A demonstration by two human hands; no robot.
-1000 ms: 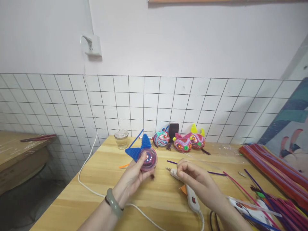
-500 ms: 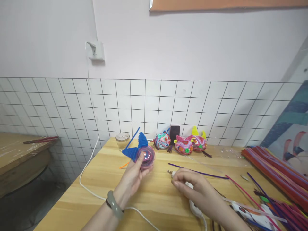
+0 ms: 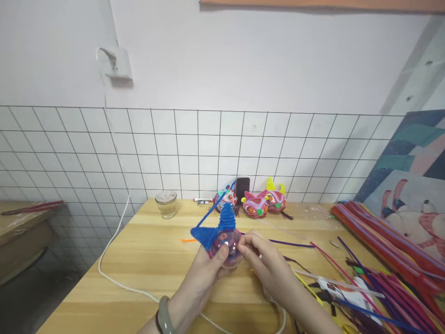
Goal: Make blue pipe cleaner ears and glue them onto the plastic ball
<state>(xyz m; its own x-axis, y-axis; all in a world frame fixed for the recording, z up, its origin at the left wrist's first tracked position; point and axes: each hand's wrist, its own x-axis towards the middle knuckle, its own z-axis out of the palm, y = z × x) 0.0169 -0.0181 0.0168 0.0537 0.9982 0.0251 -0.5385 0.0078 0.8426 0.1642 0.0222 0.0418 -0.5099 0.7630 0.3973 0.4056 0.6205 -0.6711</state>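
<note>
My left hand point(image 3: 200, 280) is closed round a clear plastic ball point(image 3: 230, 250) with pink and purple colour inside, its thumb across the front. Two blue pipe-cleaner wings point(image 3: 227, 218) stand up from the ball, and a loose blue stem slants up from the left one. The fingertips of my right hand point(image 3: 266, 260) pinch together at the ball's right edge; whether anything small sits between them is hidden. Part of a white cord point(image 3: 283, 317) shows below my right forearm. An orange stem point(image 3: 187, 240) sticks out left of the ball.
Several decorated pipe-cleaner fish point(image 3: 255, 205) and a dark phone point(image 3: 242, 189) stand by the tiled wall. A glass jar point(image 3: 167, 205) is at the back left. Pipe-cleaner bundles point(image 3: 378, 241) and loose stems lie on the right. A white cable point(image 3: 120, 287) crosses the left side.
My right hand has moved from beside the white glue gun to the ball's right edge. The ball in my left hand has shifted right and down; the view has turned slightly right.
</note>
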